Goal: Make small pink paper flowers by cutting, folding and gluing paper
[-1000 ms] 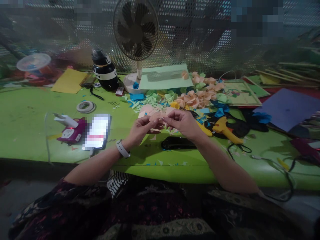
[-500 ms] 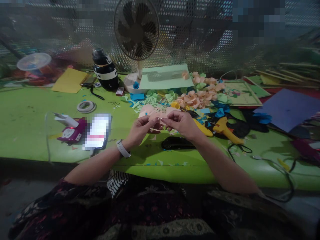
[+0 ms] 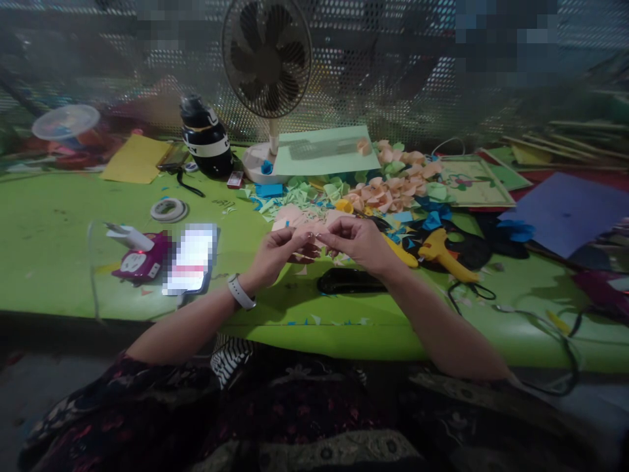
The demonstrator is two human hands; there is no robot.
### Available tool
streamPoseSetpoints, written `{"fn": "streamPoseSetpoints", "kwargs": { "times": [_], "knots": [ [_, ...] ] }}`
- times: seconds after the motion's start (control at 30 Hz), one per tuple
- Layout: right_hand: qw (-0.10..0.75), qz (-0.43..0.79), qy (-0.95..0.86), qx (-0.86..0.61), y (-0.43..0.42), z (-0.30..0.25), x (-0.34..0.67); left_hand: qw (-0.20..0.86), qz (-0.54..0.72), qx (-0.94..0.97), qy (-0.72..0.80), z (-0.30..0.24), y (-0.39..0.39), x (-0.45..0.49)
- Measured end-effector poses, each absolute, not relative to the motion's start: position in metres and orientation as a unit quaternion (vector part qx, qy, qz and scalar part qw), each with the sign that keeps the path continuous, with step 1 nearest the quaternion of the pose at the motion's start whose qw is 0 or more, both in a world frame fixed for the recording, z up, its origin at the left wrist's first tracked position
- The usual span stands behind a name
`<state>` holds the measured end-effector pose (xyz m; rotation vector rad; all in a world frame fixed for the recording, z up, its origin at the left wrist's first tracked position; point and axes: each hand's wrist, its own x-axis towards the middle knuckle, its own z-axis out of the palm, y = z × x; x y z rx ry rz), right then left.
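My left hand [image 3: 284, 254] and my right hand [image 3: 354, 241] meet over the table, thumbs and forefingers pinched close together. Between them is a small piece of peach paper [image 3: 308, 229], held from both sides; the fingers cover part of it. Under and behind the hands lie pale pink paper sheets [image 3: 289, 215] with small scraps on them. A black stapler-like object [image 3: 350, 281] rests on the table just below my right hand. Farther back is a heap of cut peach paper pieces [image 3: 388, 190] beside green paper pieces [image 3: 302, 192].
A yellow glue gun [image 3: 445, 252] with a black cord lies to the right. Leftward are a lit phone [image 3: 191, 259], a purple power socket [image 3: 145, 259], a tape roll [image 3: 169, 210] and a black bottle [image 3: 206, 141]. A fan [image 3: 268, 62] stands at the back by a green sheet [image 3: 327, 151].
The fingertips have shifted slightly on the peach paper, with the thumbs a little differently placed. Both hands otherwise stay in the same spot, and the surrounding things have not moved.
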<state>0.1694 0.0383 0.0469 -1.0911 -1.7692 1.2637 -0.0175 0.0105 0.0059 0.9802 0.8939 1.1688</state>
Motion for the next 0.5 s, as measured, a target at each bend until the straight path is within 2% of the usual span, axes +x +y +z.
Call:
{"fn": "streamPoseSetpoints", "kwargs": {
  "times": [0.2, 0.5],
  "knots": [
    [0.306, 0.502, -0.692, -0.417, 0.040, 0.052, 0.174, 0.620, 0.485, 0.459, 0.411, 0.016, 0.016, -0.028],
    [0.245, 0.517, -0.716, -0.400, 0.045, 0.055, 0.182, 0.659, 0.352, 0.515, 0.420, 0.021, 0.022, -0.039]
  ]
}}
